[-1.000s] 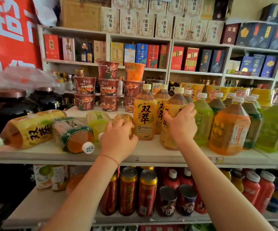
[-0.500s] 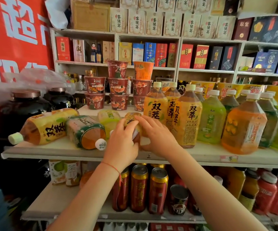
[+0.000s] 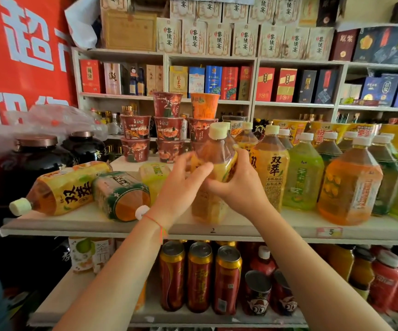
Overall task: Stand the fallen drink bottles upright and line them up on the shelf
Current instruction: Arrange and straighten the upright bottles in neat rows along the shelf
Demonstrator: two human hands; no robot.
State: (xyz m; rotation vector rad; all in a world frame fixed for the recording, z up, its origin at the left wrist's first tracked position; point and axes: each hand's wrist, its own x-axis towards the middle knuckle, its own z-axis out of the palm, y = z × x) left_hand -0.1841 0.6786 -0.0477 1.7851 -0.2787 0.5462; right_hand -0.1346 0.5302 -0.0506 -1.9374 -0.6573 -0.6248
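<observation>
Above the shelf [image 3: 112, 225], nearly upright and blurred: amber tea bottle [image 3: 219, 154], beside the standing row. Right hand [image 3: 238, 187] wrapped round its lower body, left hand [image 3: 181, 185] fingers spread against its side. Best lowered base-flat, label forward, flush with neighbour.
</observation>
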